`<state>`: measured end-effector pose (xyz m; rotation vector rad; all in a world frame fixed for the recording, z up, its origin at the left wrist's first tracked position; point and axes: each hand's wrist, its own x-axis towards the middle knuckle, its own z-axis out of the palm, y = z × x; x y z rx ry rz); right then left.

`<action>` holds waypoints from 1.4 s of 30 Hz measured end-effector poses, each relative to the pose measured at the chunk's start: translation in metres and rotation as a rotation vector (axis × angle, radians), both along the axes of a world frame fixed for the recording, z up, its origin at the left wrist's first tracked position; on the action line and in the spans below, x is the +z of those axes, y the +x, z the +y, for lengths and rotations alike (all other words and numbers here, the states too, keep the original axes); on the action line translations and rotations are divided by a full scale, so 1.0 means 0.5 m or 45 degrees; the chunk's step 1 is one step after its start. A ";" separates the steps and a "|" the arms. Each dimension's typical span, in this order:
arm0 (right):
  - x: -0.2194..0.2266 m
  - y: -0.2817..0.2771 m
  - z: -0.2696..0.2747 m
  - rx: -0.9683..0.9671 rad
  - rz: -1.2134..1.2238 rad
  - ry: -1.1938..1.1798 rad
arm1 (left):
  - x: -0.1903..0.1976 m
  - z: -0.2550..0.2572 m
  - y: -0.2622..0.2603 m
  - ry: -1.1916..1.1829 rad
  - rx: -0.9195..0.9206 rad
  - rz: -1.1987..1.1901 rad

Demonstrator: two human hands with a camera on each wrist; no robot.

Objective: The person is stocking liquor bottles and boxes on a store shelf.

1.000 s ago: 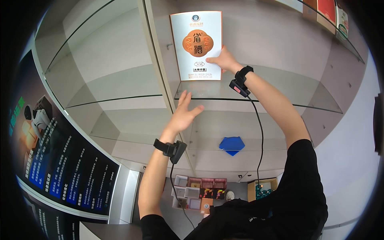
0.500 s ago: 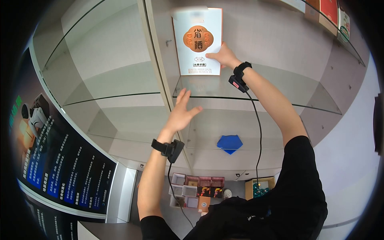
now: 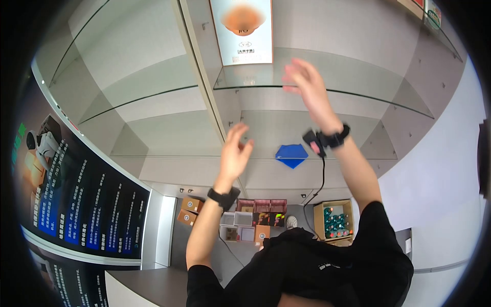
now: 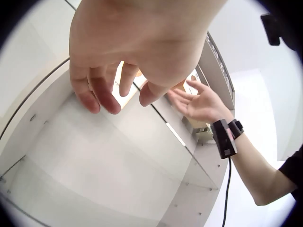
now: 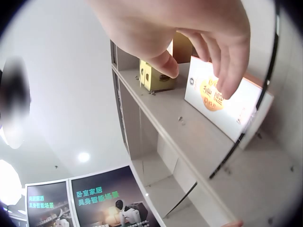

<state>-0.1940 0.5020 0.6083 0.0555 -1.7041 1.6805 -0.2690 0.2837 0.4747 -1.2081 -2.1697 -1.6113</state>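
While the white box (image 3: 241, 31) stands on the glass shelf (image 3: 358, 97) at top centre, both hands hang below it, holding nothing: right hand (image 3: 306, 84) loose-fingered, left hand (image 3: 234, 153) relaxed. Placing looks done; probably fetch another next.

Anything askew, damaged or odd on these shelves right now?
Nothing stands out. The white box stands upright on the glass shelf, apparently undamaged. Both the left hand and right hand hang free of it, holding nothing.
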 end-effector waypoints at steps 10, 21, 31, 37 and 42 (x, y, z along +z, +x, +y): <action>-0.409 0.254 -0.077 0.018 -0.762 -0.197 | -0.374 -0.168 0.191 -0.353 0.099 -0.530; -0.740 0.527 -0.073 -0.071 -1.347 -0.631 | -0.684 -0.408 0.465 -0.845 0.534 -1.028; -0.935 0.750 -0.139 -0.080 -1.422 -1.414 | -0.826 -0.400 0.586 -1.457 0.470 -1.274; -1.034 0.827 -0.207 -0.203 -1.609 -1.563 | -0.951 -0.358 0.570 -1.692 0.341 -1.141; -1.174 0.917 -0.305 -0.356 -1.462 -2.100 | -1.158 -0.322 0.533 -1.677 0.297 -1.033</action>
